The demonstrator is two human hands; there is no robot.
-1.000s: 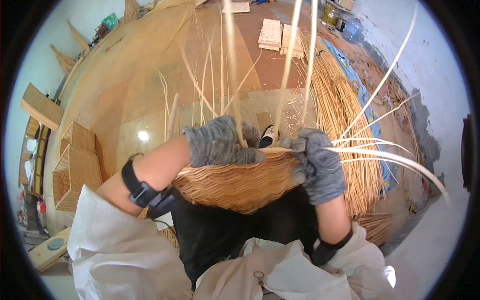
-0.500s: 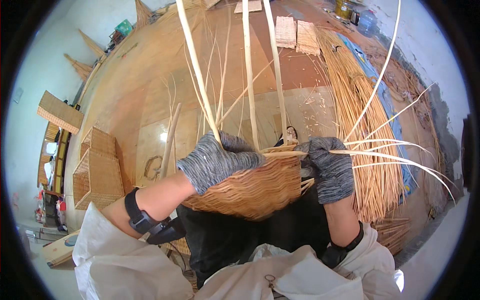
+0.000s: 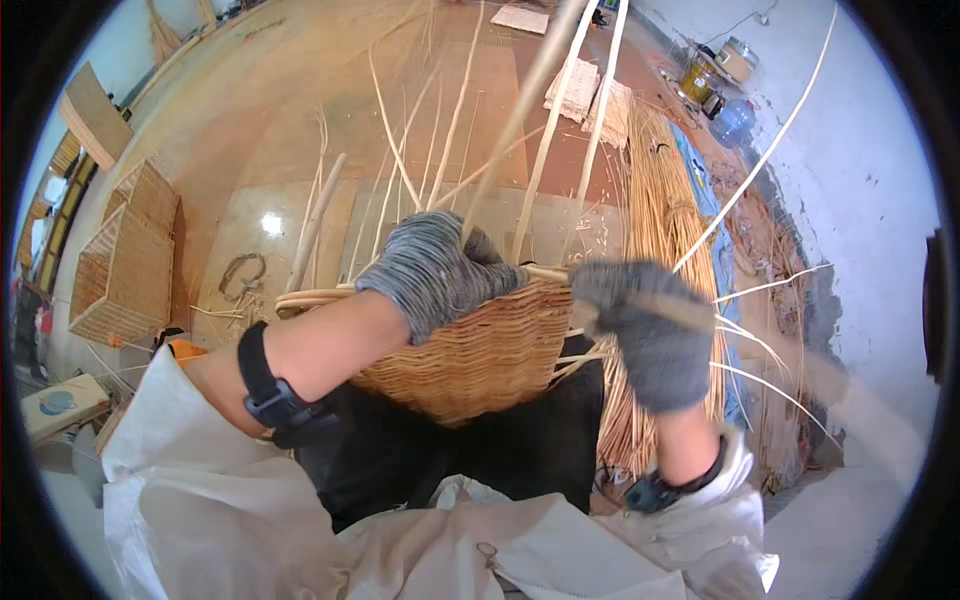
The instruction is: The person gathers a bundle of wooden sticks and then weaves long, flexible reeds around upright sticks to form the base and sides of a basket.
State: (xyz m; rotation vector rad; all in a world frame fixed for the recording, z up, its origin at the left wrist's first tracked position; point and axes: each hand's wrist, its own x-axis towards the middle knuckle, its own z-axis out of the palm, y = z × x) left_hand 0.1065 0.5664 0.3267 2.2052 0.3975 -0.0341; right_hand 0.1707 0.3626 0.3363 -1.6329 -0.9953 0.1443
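A woven wicker basket (image 3: 470,360) sits tilted over my lap, its rim toward the far side. My left hand (image 3: 440,275), in a grey knitted glove, is closed over the rim, with the thumb pressing near the base of the upright rods (image 3: 545,160). Beside the rim's right end, my right hand (image 3: 650,330), gloved alike and smeared by motion, is closed around a pale wicker rod (image 3: 672,308) that crosses it. Several thin rod ends (image 3: 755,342) stick out past that hand. Its fingertips are too blurred to make out exactly.
A long bundle of rods (image 3: 665,190) lies on the right beside a blue sheet (image 3: 695,160). Woven panels (image 3: 610,110) lie farther off. Wicker boxes (image 3: 120,265) stand at left, near a small coil (image 3: 240,275). A water bottle (image 3: 733,122) stands by the wall.
The view has swung right. My right hand has blurred with motion, and the rod across it has moved. My left hand still grips the basket's rim, and more of the rim's left end shows.
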